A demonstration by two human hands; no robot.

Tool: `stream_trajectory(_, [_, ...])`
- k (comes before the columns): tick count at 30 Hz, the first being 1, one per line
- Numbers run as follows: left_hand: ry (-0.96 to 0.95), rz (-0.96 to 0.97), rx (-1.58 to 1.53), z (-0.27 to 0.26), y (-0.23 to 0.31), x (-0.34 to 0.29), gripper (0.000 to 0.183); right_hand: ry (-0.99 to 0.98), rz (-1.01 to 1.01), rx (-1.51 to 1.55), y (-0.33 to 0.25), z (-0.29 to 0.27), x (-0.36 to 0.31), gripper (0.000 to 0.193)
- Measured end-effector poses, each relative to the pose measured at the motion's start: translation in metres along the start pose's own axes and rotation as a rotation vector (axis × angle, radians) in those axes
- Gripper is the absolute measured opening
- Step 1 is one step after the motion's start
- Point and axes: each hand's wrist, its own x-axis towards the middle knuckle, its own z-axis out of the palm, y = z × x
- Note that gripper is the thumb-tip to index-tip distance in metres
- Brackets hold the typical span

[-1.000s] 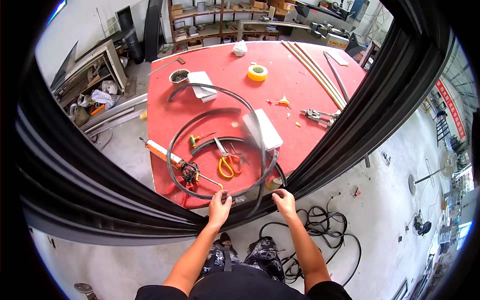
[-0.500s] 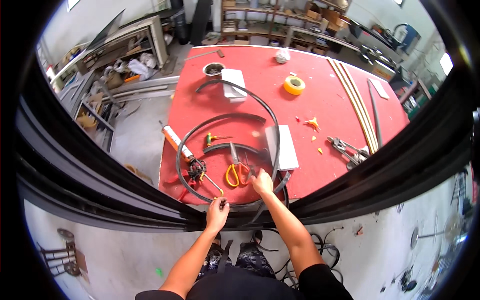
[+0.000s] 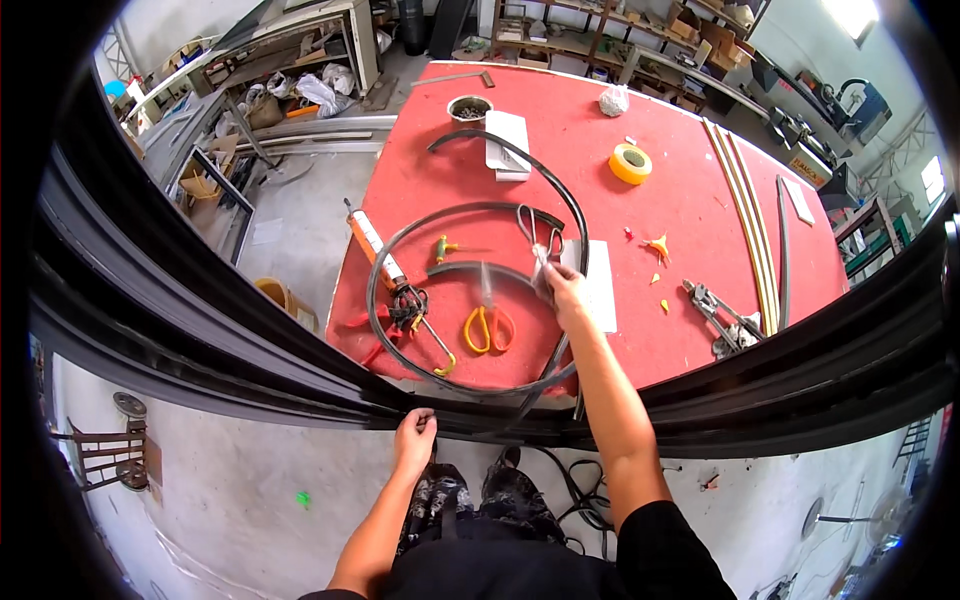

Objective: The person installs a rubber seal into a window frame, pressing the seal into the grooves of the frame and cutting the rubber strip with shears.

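My right hand (image 3: 568, 290) is raised over the red table, closed around a pair of grey-handled scissors (image 3: 531, 232). The scissors' loops point away from me; their blades are mostly hidden by the hand. My left hand (image 3: 415, 435) is closed by the near edge of a long black frame (image 3: 330, 400); whatever its fingers may hold is hidden. A black rubber strip (image 3: 376, 300) lies in wide loops on the table and passes under my right forearm. Inside the loops lie scissors with yellow and orange handles (image 3: 478, 330) and a green-and-yellow-handled tool (image 3: 446, 247).
An orange-and-white caulking gun (image 3: 375, 245) lies at the table's left. Farther back are a bowl (image 3: 468, 108), a white box (image 3: 508, 145) and yellow tape (image 3: 630, 163). On the right are long strips (image 3: 745, 220) and a metal tool (image 3: 722, 318). More black strip (image 3: 588, 490) lies on the floor.
My right hand has moved forward and right, lifting the grey-handled scissors away from the yellow-and-orange pair. My left hand has drawn slightly back toward me. The whole view has shifted.
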Motion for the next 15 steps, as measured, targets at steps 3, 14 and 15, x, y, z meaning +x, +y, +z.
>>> stream_trajectory(3, [-0.032,0.029,-0.002,-0.001,0.015,0.011,0.022,0.003,-0.002,-0.020,-0.007,0.015,0.002,0.030])
stream_trajectory(14, [-0.211,-0.008,-0.032,-0.034,0.012,0.005,0.022,0.108,-0.275,-1.380,0.125,0.056,-0.047,0.025])
stream_trajectory(15, [-0.238,-0.013,-0.008,-0.040,0.010,-0.001,0.022,0.118,-0.262,-1.360,0.128,0.056,-0.045,0.023])
